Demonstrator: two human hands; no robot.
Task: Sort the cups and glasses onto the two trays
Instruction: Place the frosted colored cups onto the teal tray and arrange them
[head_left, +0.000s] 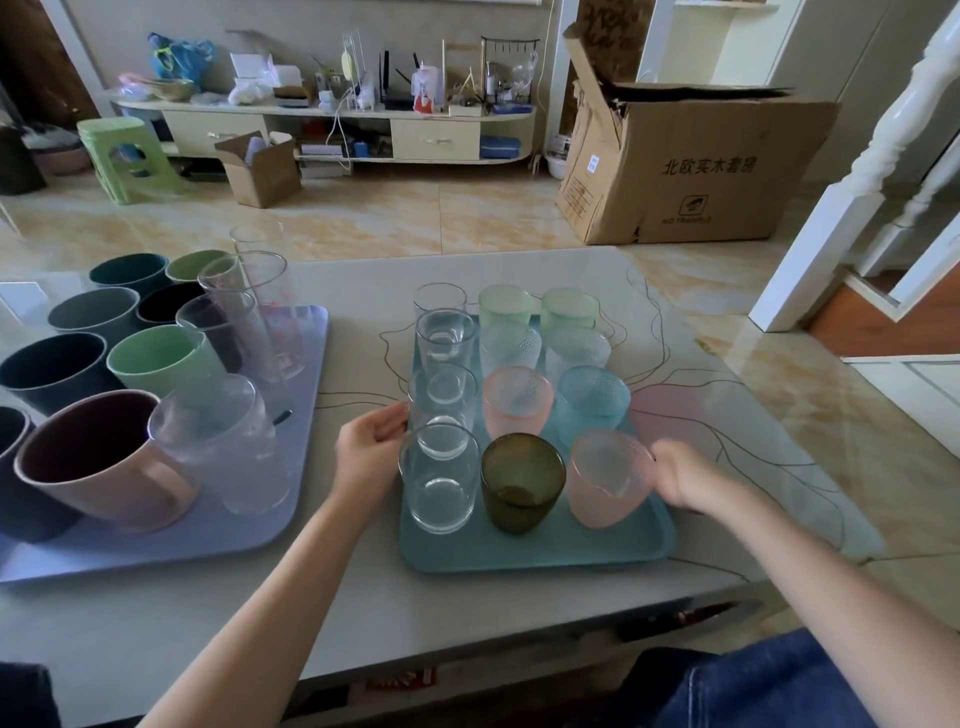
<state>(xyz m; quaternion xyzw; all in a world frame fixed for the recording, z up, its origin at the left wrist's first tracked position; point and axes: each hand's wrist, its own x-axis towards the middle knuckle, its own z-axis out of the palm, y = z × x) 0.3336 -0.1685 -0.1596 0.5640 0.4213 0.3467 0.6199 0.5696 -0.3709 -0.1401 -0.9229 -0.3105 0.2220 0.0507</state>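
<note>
Denim-covered knee (769, 680) at near right, below the table edge. Both forearms reach over the grey table (156, 613) to the teal tray (545, 551).

Left hand (371, 449) at the teal tray's left edge, fingers curled against the side of a clear glass (441, 410), third in the left column; can't tell if it's a real grip or just contact. Right hand (685, 478) is motion-blurred, fingers touching the near pink frosted glass (608, 478), which sits tilted toward the hand. Whether they wrap round it, cannot tell.

Teal tray holds three columns: clear glasses on the left, textured coloured ones in the middle and right (green, pale, pink, blue), with an olive-green glass (522, 480) near middle, beside the tilted pink one.

Lavender tray (218, 535) well to the left: dark and green cups, a pink mug (98, 457) nearest, a clear glass mug (223, 441) just right of it, tall clear glasses (254, 312) further back.

Far side: cardboard box (696, 161) on the floor, green stool (122, 156), cluttered low cabinet (332, 124).
</note>
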